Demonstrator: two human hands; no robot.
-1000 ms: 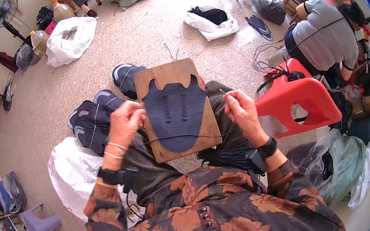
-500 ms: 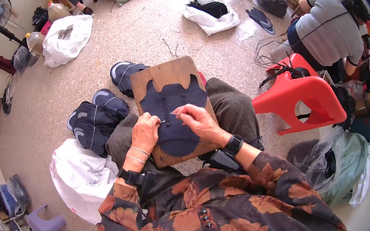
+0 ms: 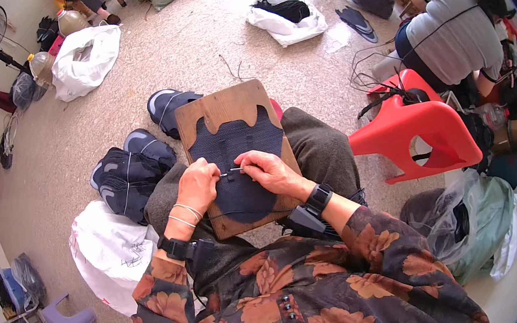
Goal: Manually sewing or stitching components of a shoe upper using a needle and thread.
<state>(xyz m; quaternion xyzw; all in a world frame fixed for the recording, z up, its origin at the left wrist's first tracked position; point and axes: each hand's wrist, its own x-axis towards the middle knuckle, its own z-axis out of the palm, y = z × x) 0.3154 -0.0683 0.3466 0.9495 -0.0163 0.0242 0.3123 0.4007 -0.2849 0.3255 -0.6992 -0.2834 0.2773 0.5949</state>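
Note:
A dark navy woven shoe-upper piece (image 3: 247, 196) lies flat on a wooden board (image 3: 243, 104) across my lap. Small straps or loops run down its middle. My left hand (image 3: 197, 187) pinches a thin, pale needle-like piece at the left of the central strap. From the other side, my right hand (image 3: 268, 172) grips a thin light metal tool (image 3: 235, 169), its tip over the strap. The two tips are close together; whether they touch I cannot tell. A dark cord (image 3: 233, 212) crosses the lower part of the fabric.
Tied bundles of dark shoe pieces (image 3: 133, 173) and a white sack (image 3: 108, 251) lie at my left. A red stool (image 3: 421, 130) stands at the right, with a seated person (image 3: 445, 26) beyond. A white bag with black laces (image 3: 287, 17) sits ahead.
My right hand has brought its metal tool inward and slightly down, onto the central strap near my left fingers. The whole view has shifted a little.

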